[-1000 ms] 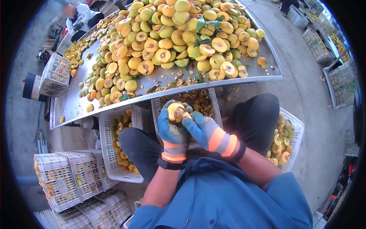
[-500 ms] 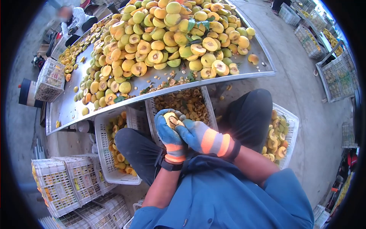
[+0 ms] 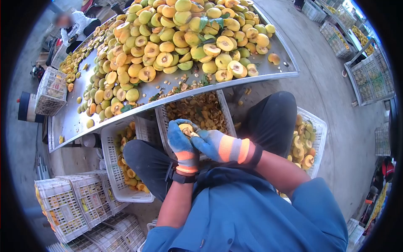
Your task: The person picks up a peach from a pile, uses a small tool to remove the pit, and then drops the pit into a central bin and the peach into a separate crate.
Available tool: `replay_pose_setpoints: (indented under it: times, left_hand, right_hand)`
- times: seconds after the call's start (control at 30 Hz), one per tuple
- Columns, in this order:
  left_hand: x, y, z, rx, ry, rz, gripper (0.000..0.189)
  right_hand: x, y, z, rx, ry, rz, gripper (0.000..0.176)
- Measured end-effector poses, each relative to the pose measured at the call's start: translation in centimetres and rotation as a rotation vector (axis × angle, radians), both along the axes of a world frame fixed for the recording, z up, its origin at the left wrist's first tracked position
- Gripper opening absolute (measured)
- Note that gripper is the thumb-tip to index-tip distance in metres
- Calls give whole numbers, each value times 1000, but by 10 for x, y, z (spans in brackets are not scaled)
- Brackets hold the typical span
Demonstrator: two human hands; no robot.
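My left hand [image 3: 181, 143], in a blue, grey and orange glove, is closed round a cut yellow peach [image 3: 185, 128] above the middle crate. The brownish hollow of the fruit faces up. Against it presses my right hand [image 3: 212, 144], gloved alike, with its fingers curled together at the fruit's right side. Whatever the right fingers hold, if anything, is hidden. Beyond the hands, a large heap of halved peaches [image 3: 168, 46] lies on the metal table [image 3: 268, 71], with loose pits and a few green leaves along its near edge.
Below my hands stands a crate [image 3: 228, 111] of brown-yellow scraps. Crates of peach halves flank my knees, one on the left [image 3: 113, 176] and one on the right [image 3: 321, 145]. Stacked crates [image 3: 67, 206] stand at lower left. Another person [image 3: 75, 27] sits at the far left.
The view has shifted slightly. My left fingers have shifted around the peach, and its cut face is turned differently. My right hand stays pressed close to it.
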State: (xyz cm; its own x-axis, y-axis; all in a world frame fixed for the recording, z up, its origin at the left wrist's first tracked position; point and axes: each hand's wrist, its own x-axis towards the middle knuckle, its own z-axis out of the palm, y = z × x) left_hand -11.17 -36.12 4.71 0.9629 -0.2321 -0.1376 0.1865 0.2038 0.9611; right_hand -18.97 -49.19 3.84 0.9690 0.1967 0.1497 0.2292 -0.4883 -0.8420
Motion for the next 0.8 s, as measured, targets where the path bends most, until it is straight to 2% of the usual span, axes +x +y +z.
replay_pose_setpoints:
  times: [0.07,0.2,0.27,0.33,0.4,0.5,0.53,0.63,0.67,0.77,0.8]
  left_hand:
    - [0,-4,-1,90,-19,35,45]
    - [-2,1,-5,237,-229,-9,41]
    - [0,0,-6,251,-256,-49,38]
    - [2,-2,-3,193,-228,-86,36]
    - [7,-5,-2,132,-149,-103,35]
    - [3,-14,2,28,38,36,36]
    - [-4,-14,5,303,-289,-3,41]
    - [-8,-17,6,-72,112,115,47]
    - [-7,-15,-2,-119,135,106,52]
    - [-5,-11,-12,-172,158,143,54]
    - [-5,-8,-14,-161,152,98,55]
  right_hand:
    - [2,2,2,110,13,-10,30]
    - [0,-9,2,167,67,68,29]
    - [1,-8,19,303,372,33,29]
    - [-1,-6,23,358,446,14,34]
    - [-1,1,11,326,276,25,35]
    - [-3,11,-5,197,139,-98,35]
    - [-6,12,-2,141,46,-130,32]
    - [-8,13,6,146,188,-136,32]
    - [-7,18,2,62,121,-162,33]
    - [-11,20,19,-29,136,-183,29]
    - [-11,18,14,10,93,-122,30]
